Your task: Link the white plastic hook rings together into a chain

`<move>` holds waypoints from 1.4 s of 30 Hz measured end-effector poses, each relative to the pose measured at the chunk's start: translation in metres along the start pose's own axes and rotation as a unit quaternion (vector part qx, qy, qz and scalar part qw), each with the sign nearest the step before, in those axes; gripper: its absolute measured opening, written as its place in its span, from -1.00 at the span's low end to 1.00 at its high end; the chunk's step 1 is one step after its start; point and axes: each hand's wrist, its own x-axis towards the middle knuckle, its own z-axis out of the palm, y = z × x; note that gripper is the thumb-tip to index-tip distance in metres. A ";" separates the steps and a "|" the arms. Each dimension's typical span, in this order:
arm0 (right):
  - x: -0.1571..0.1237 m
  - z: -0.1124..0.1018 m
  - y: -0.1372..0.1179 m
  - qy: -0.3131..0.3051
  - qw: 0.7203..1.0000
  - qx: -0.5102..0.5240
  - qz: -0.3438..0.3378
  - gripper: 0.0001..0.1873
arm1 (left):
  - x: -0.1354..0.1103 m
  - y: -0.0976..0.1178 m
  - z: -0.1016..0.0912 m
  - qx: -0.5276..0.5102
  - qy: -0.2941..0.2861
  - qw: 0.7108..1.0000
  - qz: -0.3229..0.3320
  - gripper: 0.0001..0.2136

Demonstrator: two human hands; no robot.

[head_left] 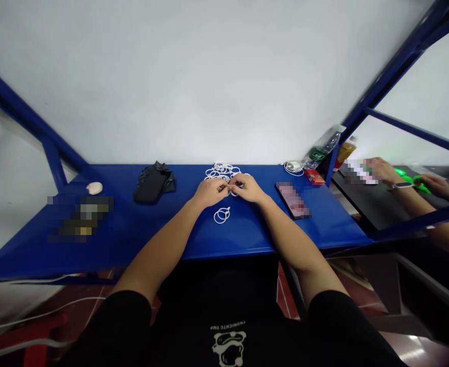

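My left hand [210,192] and my right hand [246,187] meet at the fingertips over the middle of the blue table [193,239]. Both are closed in a pinch on a small white ring, which their fingers mostly cover. Just beyond the hands lies a loose pile of white rings [220,169], thin and round, partly hidden by my fingers. Nearer to me, two overlapping white rings with small eyelets [221,216] lie apart from the pile.
On the left are a black phone-like object [151,185] on black plastic and a pale rounded case [94,188]. A phone [293,200], a coiled white cable [293,167], a red box [314,177] and a bottle [321,150] lie right. Another person's hands [380,169] work beyond the blue frame.
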 end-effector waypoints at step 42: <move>-0.002 0.000 0.017 -0.045 0.968 -0.213 0.125 -0.83 | 0.001 -0.021 0.012 0.007 -0.076 0.996 -0.038 -0.83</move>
